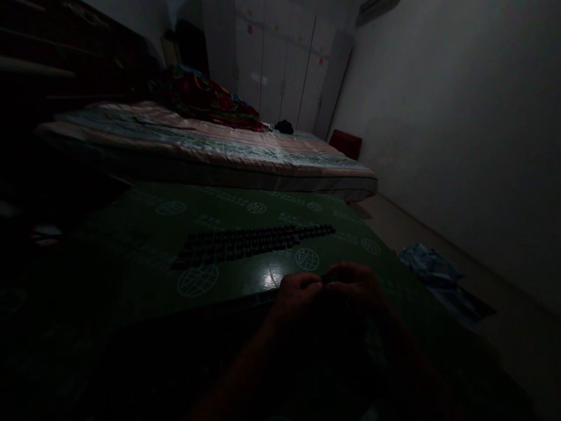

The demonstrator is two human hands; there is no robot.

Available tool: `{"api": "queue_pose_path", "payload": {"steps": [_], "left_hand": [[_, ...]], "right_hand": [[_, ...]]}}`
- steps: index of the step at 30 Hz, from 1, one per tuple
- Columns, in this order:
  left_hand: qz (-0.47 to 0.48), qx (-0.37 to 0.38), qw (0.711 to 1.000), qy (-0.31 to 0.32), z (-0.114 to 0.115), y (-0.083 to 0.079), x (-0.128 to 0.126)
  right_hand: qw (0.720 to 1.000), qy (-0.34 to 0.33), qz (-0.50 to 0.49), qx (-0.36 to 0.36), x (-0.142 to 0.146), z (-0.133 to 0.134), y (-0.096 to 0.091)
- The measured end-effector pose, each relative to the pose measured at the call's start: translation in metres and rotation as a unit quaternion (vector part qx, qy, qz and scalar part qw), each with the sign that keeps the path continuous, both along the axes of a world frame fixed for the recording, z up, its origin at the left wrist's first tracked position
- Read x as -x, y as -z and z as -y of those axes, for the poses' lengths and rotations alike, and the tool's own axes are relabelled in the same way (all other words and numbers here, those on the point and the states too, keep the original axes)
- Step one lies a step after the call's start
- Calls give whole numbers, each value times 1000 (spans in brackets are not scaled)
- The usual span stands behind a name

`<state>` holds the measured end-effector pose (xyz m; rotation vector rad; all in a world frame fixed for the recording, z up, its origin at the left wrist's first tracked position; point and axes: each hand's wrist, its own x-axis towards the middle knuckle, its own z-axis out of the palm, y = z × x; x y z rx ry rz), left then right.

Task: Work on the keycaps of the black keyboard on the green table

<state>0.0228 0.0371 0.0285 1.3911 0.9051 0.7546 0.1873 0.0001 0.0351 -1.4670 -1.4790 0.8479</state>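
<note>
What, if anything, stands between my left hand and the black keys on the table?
Nothing visible: the table surface runs from the left hand to the black keys, with a printed globe and some glare on it there.

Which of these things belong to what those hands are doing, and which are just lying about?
Seemingly part of the work:
- left hand and right hand, fingers close together, anything between them too dark to tell
- rows of small dark pieces, like keycaps, on the green table

Just lying about:
- red patterned blanket and black item on the bed
- bluish cloth on the floor
</note>
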Motion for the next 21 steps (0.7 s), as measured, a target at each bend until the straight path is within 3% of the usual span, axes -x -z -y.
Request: {"api": "queue_pose_path", "payload": {"steps": [7, 12, 16, 21], "left_hand": [[-16, 6, 1000, -12, -3, 1, 0], [-64, -48, 997, -16, -4, 1, 0], [-132, -153, 979, -20, -1, 7, -1], [-252, -324, 912, -28, 2, 19, -1]], "right_hand": [[999, -18, 26, 3, 0, -6, 0], [999, -24, 32, 9, 0, -13, -2], [997, -28, 70, 1, -7, -33, 3], [992, -13, 123, 32, -17, -82, 17]]}}
